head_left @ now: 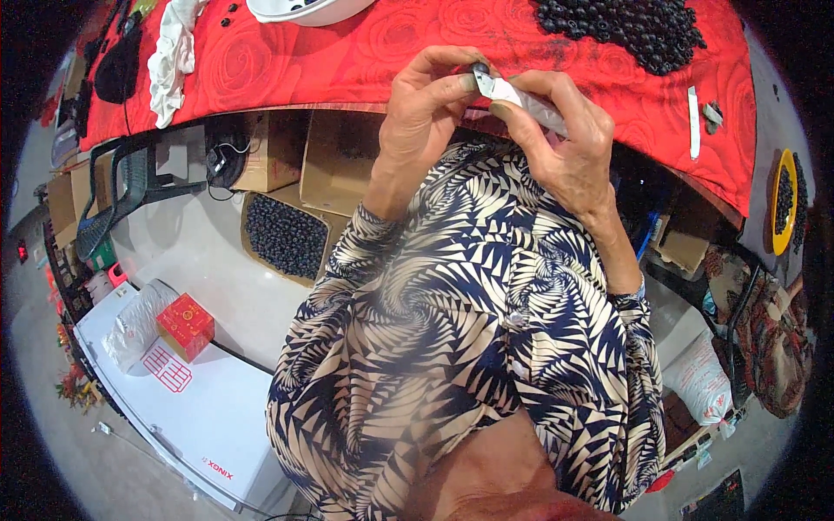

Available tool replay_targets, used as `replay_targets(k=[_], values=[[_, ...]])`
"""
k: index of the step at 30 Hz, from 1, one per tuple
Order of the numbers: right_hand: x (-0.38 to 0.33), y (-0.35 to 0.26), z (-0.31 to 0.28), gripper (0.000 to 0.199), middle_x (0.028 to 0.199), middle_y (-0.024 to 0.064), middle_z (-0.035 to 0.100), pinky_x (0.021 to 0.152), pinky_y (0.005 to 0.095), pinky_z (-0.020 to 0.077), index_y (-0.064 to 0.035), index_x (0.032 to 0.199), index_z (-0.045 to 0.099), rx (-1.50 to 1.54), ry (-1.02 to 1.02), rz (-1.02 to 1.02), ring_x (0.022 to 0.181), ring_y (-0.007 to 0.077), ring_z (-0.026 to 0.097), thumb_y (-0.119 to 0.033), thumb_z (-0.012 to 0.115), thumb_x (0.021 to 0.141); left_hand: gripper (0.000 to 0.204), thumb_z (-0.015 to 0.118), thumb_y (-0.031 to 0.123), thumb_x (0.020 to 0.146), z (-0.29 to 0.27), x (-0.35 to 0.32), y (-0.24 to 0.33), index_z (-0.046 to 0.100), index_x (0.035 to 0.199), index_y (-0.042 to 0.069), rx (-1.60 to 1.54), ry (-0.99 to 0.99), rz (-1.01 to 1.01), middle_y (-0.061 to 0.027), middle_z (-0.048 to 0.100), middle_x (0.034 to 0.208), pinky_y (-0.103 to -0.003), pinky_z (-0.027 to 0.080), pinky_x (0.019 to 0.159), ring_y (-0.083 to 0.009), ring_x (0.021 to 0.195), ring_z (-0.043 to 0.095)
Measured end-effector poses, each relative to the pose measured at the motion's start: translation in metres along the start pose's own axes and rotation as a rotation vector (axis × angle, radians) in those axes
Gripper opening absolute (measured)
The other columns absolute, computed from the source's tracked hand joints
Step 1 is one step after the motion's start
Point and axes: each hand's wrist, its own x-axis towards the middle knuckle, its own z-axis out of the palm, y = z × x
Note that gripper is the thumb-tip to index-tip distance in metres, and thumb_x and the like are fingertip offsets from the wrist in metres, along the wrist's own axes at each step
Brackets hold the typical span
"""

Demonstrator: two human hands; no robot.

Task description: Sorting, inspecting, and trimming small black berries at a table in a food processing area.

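Note:
Above the near edge of the red-covered table, my two hands meet. My left hand (427, 108) is closed, pinching a small black round piece (479, 68) between thumb and fingertips. Wrapped round a small tool with a pale metal tip and a white handle (506, 92), my right hand (560, 130) is closed too. The metal tip touches or lies very close to the black piece; the fingers hide exactly how they meet. A heap of similar black round pieces (621, 33) lies on the red cloth (339, 74), beyond my right hand.
On the table are a white basin (313, 12), a crumpled white cloth (174, 61) and a white strip (693, 122). Below stands an open cardboard box of black pieces (246, 233). A white chest (187, 417) carries a red box (185, 326). To the right is a yellow dish (779, 233).

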Motion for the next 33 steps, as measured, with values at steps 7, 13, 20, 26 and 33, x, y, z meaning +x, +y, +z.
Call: replay_targets(k=[7,13,20,26,33], values=[[0.001,0.000,0.001,0.020,0.075,0.0124,0.063,0.055,0.0322,0.0511,-0.0010,0.088,0.059,0.010,0.008,0.015,0.066,0.0248,0.065,-0.008,0.070,0.072,0.024,0.056,-0.008,0.078,-0.001,0.000,-0.001,0.058,0.100,0.000,0.010,-0.004,0.018,-0.0105,0.060,0.103,-0.028,0.049,0.083,-0.0178,0.094,0.059],[0.001,0.001,0.001,0.020,0.075,0.0120,0.063,0.056,0.0315,0.0513,-0.0009,0.087,0.059,0.016,0.010,0.020,0.066,0.0242,0.065,-0.008,0.070,0.073,0.023,0.056,-0.008,0.078,-0.004,0.002,-0.002,0.058,0.100,-0.001,0.017,-0.027,0.012,-0.0112,0.059,0.104,-0.030,0.049,0.085,-0.0190,0.095,0.059],[-0.002,0.001,0.002,0.021,0.075,0.0118,0.063,0.056,0.0315,0.0517,-0.0008,0.088,0.059,0.050,-0.006,0.074,0.066,0.0241,0.065,-0.007,0.071,0.072,0.022,0.056,-0.008,0.078,-0.002,-0.002,-0.001,0.058,0.099,-0.001,0.011,-0.028,0.022,-0.0116,0.059,0.104,-0.031,0.050,0.084,-0.0200,0.095,0.059],[-0.003,0.002,-0.001,0.021,0.075,0.0124,0.064,0.057,0.0321,0.0516,-0.0011,0.088,0.059,0.063,-0.001,0.086,0.066,0.0249,0.066,-0.008,0.071,0.073,0.023,0.058,-0.009,0.077,-0.001,-0.004,-0.002,0.058,0.098,-0.002,0.032,-0.018,0.008,-0.0117,0.059,0.104,-0.030,0.049,0.084,-0.0189,0.095,0.058],[0.006,-0.003,-0.006,0.020,0.076,0.0139,0.064,0.058,0.0333,0.0503,-0.0003,0.090,0.058,0.028,0.011,0.106,0.068,0.0267,0.065,-0.007,0.068,0.074,0.024,0.056,-0.006,0.080,0.011,0.001,0.004,0.057,0.103,-0.001,0.025,0.014,0.039,-0.0086,0.062,0.092,-0.027,0.050,0.078,-0.0151,0.084,0.061]])
